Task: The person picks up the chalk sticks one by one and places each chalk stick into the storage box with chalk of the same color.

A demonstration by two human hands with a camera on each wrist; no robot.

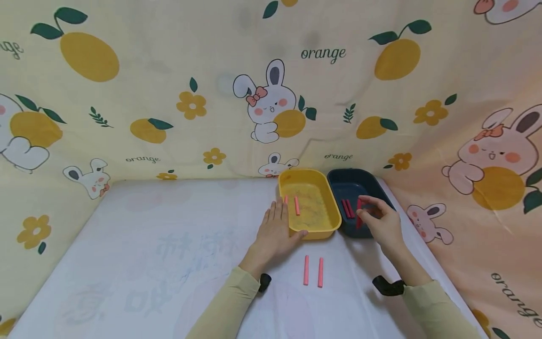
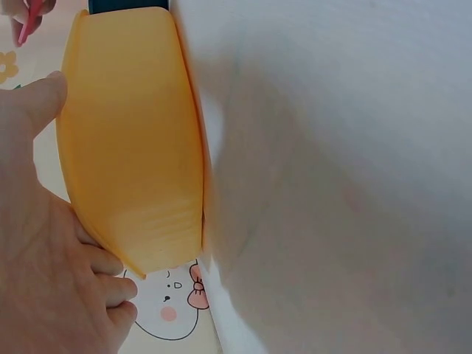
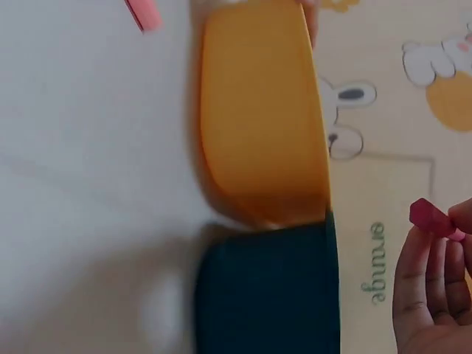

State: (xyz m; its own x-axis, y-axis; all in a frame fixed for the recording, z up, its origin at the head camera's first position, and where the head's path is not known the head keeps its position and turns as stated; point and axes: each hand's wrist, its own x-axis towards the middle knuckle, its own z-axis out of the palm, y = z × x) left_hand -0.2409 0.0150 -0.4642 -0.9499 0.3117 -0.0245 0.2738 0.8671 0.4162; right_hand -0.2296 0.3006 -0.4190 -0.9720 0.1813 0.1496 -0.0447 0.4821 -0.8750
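Note:
My left hand rests on the yellow bin, its straight fingers along the left rim and its thumb at the near corner. Two light pink sticks lie in that bin, one partly covered by my fingers. Over the dark blue bin, my right hand pinches a red stick between thumb and fingertips. The stick's six-sided end shows in the right wrist view. Two dark red sticks lie below it inside the blue bin.
Two more light pink sticks lie side by side on the white tablecloth, on the near side of the yellow bin. The bins stand touching at the table's back edge, against a patterned curtain.

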